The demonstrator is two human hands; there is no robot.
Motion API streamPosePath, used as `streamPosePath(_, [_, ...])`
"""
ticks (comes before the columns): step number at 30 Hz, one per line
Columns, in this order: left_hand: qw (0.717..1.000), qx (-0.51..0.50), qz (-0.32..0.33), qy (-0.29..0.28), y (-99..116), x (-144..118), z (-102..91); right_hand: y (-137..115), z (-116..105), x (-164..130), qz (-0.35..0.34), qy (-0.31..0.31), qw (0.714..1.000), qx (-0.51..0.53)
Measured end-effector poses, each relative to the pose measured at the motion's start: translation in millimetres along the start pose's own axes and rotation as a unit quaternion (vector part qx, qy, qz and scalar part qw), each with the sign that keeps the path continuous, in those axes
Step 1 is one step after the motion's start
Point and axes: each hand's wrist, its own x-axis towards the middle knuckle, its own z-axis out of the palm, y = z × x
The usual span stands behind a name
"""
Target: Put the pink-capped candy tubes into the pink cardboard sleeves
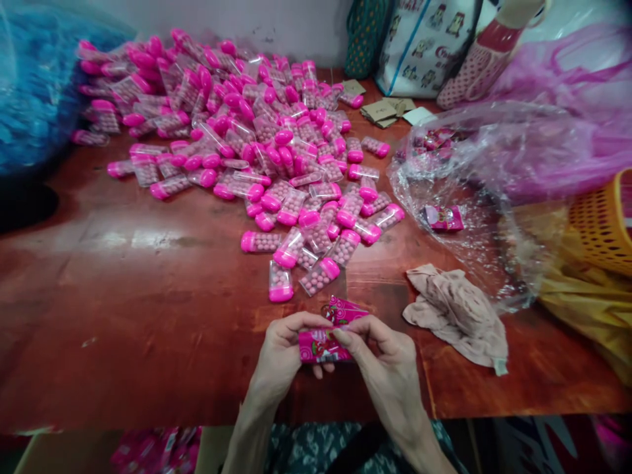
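Note:
Near the table's front edge, my left hand [277,359] and my right hand [390,362] are both closed on a small pink printed sleeve [313,345]. The right thumb presses on its face, while the left fingers grip its other end. Just behind it shows another pink printed piece [348,308], partly covered by my hands; whether the two are joined I cannot tell. Beyond my hands lie clear candy containers [320,276] with bright pink caps and pink balls inside. They merge into a large heap [237,131] toward the wall.
A crumpled beige cloth [457,316] lies to the right. Behind it, a clear plastic bag [474,178] holds pink printed pieces. A yellow basket [600,224] stands at the right edge, a blue bag [39,85] at the left. Brown cards [385,110] lie by the wall.

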Motion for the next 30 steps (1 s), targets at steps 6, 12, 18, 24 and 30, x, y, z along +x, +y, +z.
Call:
streamPosePath(6, [0.996, -0.027, 0.058, 0.066, 5.1, 2.2, -11.2, -2.5, 0.3, 15.6, -0.053, 0.019, 0.992, -0.116])
streamPosePath(12, [0.977, -0.051, 0.145, 0.147, 22.0, 0.4, -27.4, -3.9, 40.6, 53.5, -0.139, 0.098, 0.911, -0.377])
streamPosePath(18, [0.962, -0.06, 0.197, 0.179, 27.0, -1.0, -32.7, 4.1, 62.9, 64.3, -0.135, 0.103, 0.936, -0.307])
streamPosePath(24, [0.956, -0.066, 0.225, 0.179, 29.5, -3.4, -34.7, -8.7, 38.7, 51.5, -0.116, 0.056, 0.977, -0.168])
streamPosePath(30, [0.959, -0.021, 0.231, 0.164, 28.1, -6.5, -36.2, -24.5, 15.4, 30.7, -0.009, -0.104, 0.991, 0.08])
